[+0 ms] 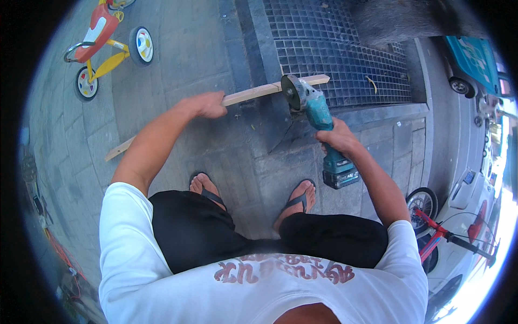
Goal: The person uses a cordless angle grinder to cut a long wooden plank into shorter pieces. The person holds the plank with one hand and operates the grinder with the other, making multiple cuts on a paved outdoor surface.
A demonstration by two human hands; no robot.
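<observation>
My left hand (208, 105) is closed around a long, thin wooden strip (255, 93). One end of the strip passes under my left forearm to the lower left; the other reaches out over the metal grate. My right hand (338, 137) grips the body of a teal cordless angle grinder (319, 111), its battery pack pointing back towards me. The grinder's disc (291, 92) is at the strip, near a dark line across the wood. Whether the disc touches the wood or is spinning, I cannot tell.
A tree trunk (412, 20) rises by the metal grate (319, 52) with its stone kerb. A child's tricycle (97, 44) stands upper left. To the right are a red bicycle (435, 235), a white car (461, 227) and a teal vehicle (473, 60). Orange cords (60, 253) lie lower left.
</observation>
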